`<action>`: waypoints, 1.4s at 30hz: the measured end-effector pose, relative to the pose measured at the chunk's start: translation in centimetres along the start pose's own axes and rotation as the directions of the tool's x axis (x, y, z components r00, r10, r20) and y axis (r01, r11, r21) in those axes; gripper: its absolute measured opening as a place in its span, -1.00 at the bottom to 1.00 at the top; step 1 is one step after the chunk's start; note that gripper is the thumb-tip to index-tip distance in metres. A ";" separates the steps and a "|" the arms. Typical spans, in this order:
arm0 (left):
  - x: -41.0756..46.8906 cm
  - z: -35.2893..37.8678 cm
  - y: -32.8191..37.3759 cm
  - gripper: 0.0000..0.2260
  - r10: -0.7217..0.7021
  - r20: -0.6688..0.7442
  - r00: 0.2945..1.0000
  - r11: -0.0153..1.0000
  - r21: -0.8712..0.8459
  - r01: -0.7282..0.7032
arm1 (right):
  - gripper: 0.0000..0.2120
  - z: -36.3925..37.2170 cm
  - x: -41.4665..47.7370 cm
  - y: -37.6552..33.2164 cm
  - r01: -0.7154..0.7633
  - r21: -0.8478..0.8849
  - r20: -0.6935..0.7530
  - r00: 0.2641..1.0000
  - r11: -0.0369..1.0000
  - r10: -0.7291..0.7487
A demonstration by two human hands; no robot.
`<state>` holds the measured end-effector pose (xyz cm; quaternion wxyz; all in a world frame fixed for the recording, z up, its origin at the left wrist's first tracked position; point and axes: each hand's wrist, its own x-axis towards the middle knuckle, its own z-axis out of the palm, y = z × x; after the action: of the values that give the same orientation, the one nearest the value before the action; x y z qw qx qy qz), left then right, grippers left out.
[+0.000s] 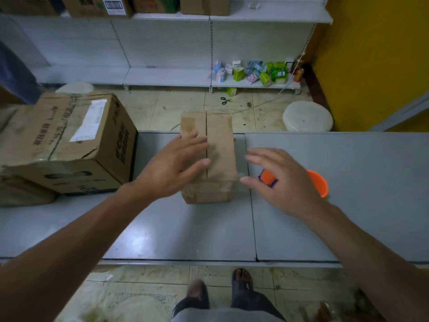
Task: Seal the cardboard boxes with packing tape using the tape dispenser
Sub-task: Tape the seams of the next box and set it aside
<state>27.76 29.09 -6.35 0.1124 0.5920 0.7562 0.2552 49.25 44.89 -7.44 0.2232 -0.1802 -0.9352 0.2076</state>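
A small brown cardboard box [220, 147] stands on the grey table [336, 205], its two top flaps closed with a seam down the middle. My left hand [176, 163] lies flat on the left flap, fingers straight. My right hand [281, 180] hovers just right of the box with fingers spread and holds nothing. Under it lies the orange tape dispenser [318, 182], with its orange and blue front end showing between my fingers.
A large worn cardboard box [67, 140] sits on the table's left end. Beyond the table are a white lidded bucket [307, 116], scissors [225, 100] on the tiled floor, and white shelves holding small colourful packs [253, 72]. A yellow wall [376, 61] is at right.
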 end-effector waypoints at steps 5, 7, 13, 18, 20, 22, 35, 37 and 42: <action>-0.9 1.0 -2.9 -0.28 0.117 0.190 0.975 0.981 0.129 -0.143 | -0.25 4.9 4.2 -0.9 0.276 -0.007 0.328 0.909 0.961 -0.259; -0.7 1.6 -3.8 -0.22 0.117 0.207 0.971 0.971 0.181 -0.155 | -0.22 6.1 5.0 -0.1 0.321 -0.010 0.363 0.884 0.947 -0.295; -0.4 4.6 -6.8 -0.35 0.300 0.005 0.954 0.936 0.189 -0.295 | -0.42 9.8 4.8 2.5 0.519 -0.039 0.113 0.851 0.854 -0.512; 0.0 6.9 -7.8 -0.43 0.354 -0.193 0.915 0.935 0.088 -0.343 | -0.52 11.8 4.5 3.3 0.516 0.066 -0.086 0.856 0.854 -0.510; 0.0 7.5 -7.8 -0.40 0.323 -0.262 0.909 0.944 0.020 -0.329 | -0.54 12.4 4.3 3.3 0.485 0.077 -0.175 0.867 0.871 -0.467; -0.1 8.1 -7.6 -0.35 0.266 -0.333 0.905 0.951 -0.065 -0.303 | -0.56 12.8 4.1 2.8 0.452 0.093 -0.246 0.874 0.887 -0.420; -1.9 10.2 -1.0 -0.42 -0.611 -0.158 0.776 0.479 -0.854 0.204 | -0.40 12.3 2.0 -3.1 -0.270 0.801 -0.074 0.841 0.534 0.536; -1.7 11.3 -1.0 -0.38 -0.602 -0.260 0.755 0.501 -0.859 0.104 | -0.46 13.2 1.8 -3.4 -0.201 0.812 -0.181 0.807 0.549 0.562; -1.2 12.7 -0.6 -0.36 -0.649 -0.343 0.679 0.411 -0.909 -0.067 | -0.50 14.1 1.5 -3.5 -0.119 0.841 -0.245 0.786 0.528 0.567</action>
<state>33.54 31.04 -17.55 0.1688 0.1604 0.5996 0.7657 40.17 38.28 -16.77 0.4614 -0.2972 -0.5971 0.5851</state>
